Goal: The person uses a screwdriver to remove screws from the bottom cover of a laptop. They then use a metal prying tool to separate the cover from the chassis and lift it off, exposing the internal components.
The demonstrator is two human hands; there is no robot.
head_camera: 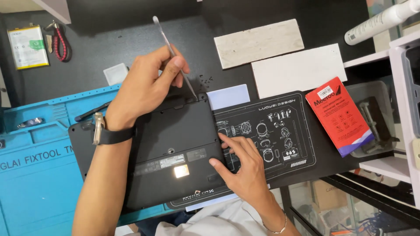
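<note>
The black laptop (175, 148) lies upside down on the counter (131, 48), half on a blue mat (35, 175) and half on a black mat (280, 131). The left hand (144, 89) pinches a thin metal pry tool (175, 57), with its tip at the laptop's back edge. The right hand (245, 168) holds nothing; its open fingers press on the laptop's right side. A red packet (339, 113) lies nearby.
</note>
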